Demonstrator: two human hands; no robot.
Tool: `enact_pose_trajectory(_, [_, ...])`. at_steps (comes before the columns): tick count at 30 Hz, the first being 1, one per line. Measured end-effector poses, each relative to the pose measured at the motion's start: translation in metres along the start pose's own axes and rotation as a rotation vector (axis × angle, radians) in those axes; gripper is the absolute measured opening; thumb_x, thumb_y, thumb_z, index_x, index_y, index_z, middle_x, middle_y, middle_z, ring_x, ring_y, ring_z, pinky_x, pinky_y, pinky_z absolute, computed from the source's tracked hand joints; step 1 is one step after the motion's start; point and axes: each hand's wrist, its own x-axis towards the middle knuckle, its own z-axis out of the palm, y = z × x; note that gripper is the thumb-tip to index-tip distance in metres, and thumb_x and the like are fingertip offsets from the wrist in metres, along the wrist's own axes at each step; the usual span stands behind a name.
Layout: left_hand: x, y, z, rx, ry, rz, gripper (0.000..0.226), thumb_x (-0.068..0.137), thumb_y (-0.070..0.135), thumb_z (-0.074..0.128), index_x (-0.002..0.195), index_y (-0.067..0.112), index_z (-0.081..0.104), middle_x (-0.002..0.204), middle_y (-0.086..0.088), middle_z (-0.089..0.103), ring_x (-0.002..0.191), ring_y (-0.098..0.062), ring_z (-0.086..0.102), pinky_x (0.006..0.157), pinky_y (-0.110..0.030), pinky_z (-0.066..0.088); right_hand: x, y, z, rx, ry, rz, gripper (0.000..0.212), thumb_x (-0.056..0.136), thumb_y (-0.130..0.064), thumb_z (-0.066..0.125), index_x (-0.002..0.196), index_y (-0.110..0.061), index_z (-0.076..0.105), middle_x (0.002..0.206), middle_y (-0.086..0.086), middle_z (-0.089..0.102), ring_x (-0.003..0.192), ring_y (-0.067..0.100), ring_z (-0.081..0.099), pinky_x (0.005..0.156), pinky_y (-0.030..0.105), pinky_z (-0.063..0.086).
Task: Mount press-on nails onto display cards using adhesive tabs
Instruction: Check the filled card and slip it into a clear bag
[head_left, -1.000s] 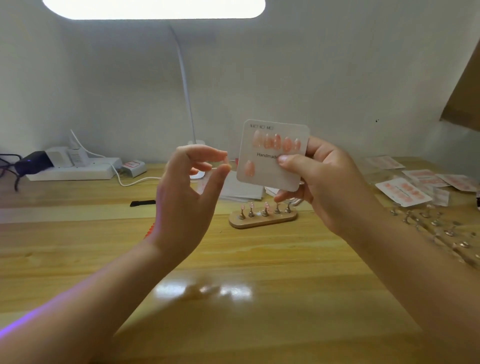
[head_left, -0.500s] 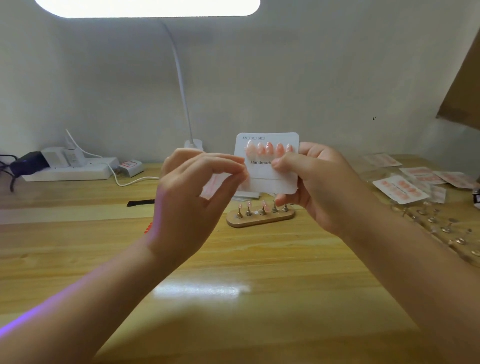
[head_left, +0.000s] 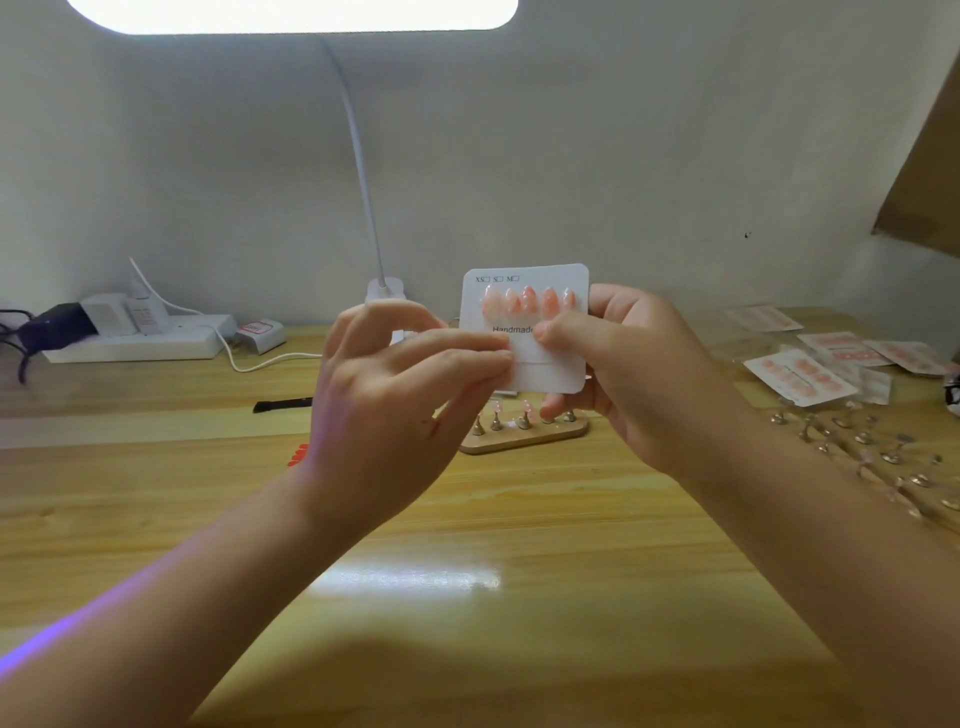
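- Display card (head_left: 524, 374): held upright above the wooden table (head_left: 467, 519), just in front of the wooden nail stand (head_left: 524, 436); a row of five pink press-on nails (head_left: 527, 301) fills its upper half.
- Right hand (head_left: 623, 374): pinches the card's right edge, thumb on the face beside "Handmade".
- Left hand (head_left: 395, 395): fingertips (head_left: 501, 356) pressed to the card's lower left, covering that spot; whether a nail lies beneath cannot be told.
- Technique, as a judgement: brace the card from behind, press squarely over the adhesive tab, keep the nail aligned with the row above.
- Finished cards (head_left: 800, 374) lie at far right.
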Motion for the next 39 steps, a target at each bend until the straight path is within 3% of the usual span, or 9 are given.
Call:
enact_pose_trajectory(7, [-0.001, -0.001, 0.003, 0.022, 0.005, -0.010, 0.010, 0.088, 0.019, 0.070, 0.086, 0.013, 0.078, 0.101, -0.003, 0.071, 0.089, -0.023, 0.057, 0.076, -0.045, 0.048, -0.001, -0.001, -0.001, 0.074, -0.036, 0.048, 0.011, 0.091, 0.003, 0.054, 0.095, -0.002, 0.063, 0.083, 0.010, 0.067, 0.058, 0.016, 0.067, 0.042, 0.023, 0.048])
enact_pose_trajectory(10, [0.000, 0.002, 0.004, -0.075, 0.004, -0.102, 0.018, 0.089, 0.016, 0.061, 0.100, 0.006, 0.072, 0.107, -0.006, 0.064, 0.098, -0.019, 0.055, 0.085, -0.038, 0.047, 0.000, -0.002, -0.002, 0.099, -0.022, 0.056, 0.014, 0.090, 0.004, 0.053, 0.092, -0.004, 0.064, 0.080, 0.008, 0.067, 0.059, 0.016, 0.067, 0.041, 0.023, 0.047])
enact_pose_trajectory(12, [0.003, 0.004, 0.004, -0.168, 0.001, -0.270, 0.025, 0.089, 0.017, 0.058, 0.110, 0.004, 0.063, 0.111, -0.003, 0.058, 0.099, -0.014, 0.055, 0.089, -0.025, 0.045, 0.000, -0.003, -0.004, 0.110, -0.012, 0.061, 0.014, 0.090, 0.003, 0.054, 0.091, -0.006, 0.065, 0.079, 0.006, 0.069, 0.059, 0.015, 0.067, 0.041, 0.023, 0.047])
enact_pose_trajectory(14, [0.005, 0.006, 0.003, -0.325, -0.007, -0.582, 0.025, 0.088, 0.026, 0.057, 0.112, 0.018, 0.057, 0.110, 0.006, 0.060, 0.092, -0.003, 0.057, 0.081, -0.012, 0.045, 0.001, -0.004, -0.006, 0.120, -0.011, 0.064, 0.013, 0.090, 0.002, 0.055, 0.091, -0.007, 0.065, 0.080, 0.005, 0.070, 0.060, 0.015, 0.068, 0.041, 0.023, 0.047])
enact_pose_trajectory(17, [0.004, 0.004, 0.006, -0.665, -0.102, -0.924, 0.010, 0.090, 0.037, 0.058, 0.092, 0.035, 0.068, 0.085, 0.012, 0.069, 0.077, 0.002, 0.061, 0.067, -0.009, 0.046, 0.000, -0.004, -0.005, 0.127, -0.017, 0.066, 0.013, 0.090, 0.002, 0.056, 0.090, -0.007, 0.064, 0.079, 0.004, 0.070, 0.060, 0.014, 0.067, 0.041, 0.024, 0.047])
enact_pose_trajectory(20, [0.002, 0.003, 0.009, -0.718, -0.130, -0.960, 0.025, 0.093, 0.031, 0.059, 0.074, 0.035, 0.074, 0.065, 0.011, 0.066, 0.062, 0.003, 0.057, 0.059, -0.008, 0.044, 0.000, -0.002, -0.005, 0.131, -0.045, 0.074, 0.015, 0.089, 0.002, 0.057, 0.095, -0.009, 0.065, 0.085, 0.006, 0.071, 0.064, 0.015, 0.068, 0.044, 0.024, 0.048])
enact_pose_trajectory(23, [0.001, 0.006, 0.009, -0.734, -0.081, -0.973, 0.024, 0.092, 0.029, 0.061, 0.073, 0.035, 0.074, 0.062, 0.012, 0.065, 0.059, 0.004, 0.056, 0.057, -0.007, 0.043, -0.001, 0.002, -0.003, 0.077, -0.129, 0.068, 0.030, 0.084, 0.001, 0.066, 0.111, -0.010, 0.062, 0.102, 0.010, 0.072, 0.082, 0.021, 0.072, 0.053, 0.024, 0.051])
enact_pose_trajectory(26, [-0.001, 0.010, 0.011, -0.686, -0.059, -0.949, 0.025, 0.093, 0.026, 0.061, 0.071, 0.029, 0.072, 0.061, 0.017, 0.064, 0.059, 0.006, 0.057, 0.053, -0.005, 0.041, -0.001, 0.008, -0.001, 0.090, -0.156, 0.058, 0.042, 0.081, -0.001, 0.071, 0.120, -0.011, 0.058, 0.107, 0.012, 0.070, 0.084, 0.022, 0.072, 0.054, 0.025, 0.053])
enact_pose_trajectory(39, [-0.002, 0.015, 0.010, -0.613, -0.082, -0.837, 0.018, 0.093, 0.019, 0.061, 0.078, 0.024, 0.070, 0.061, 0.020, 0.063, 0.059, 0.005, 0.057, 0.058, -0.005, 0.040, 0.002, 0.023, 0.001, 0.032, -0.046, -0.049, 0.046, 0.076, -0.001, 0.078, 0.116, -0.006, 0.056, 0.108, 0.012, 0.070, 0.084, 0.022, 0.073, 0.056, 0.024, 0.055])
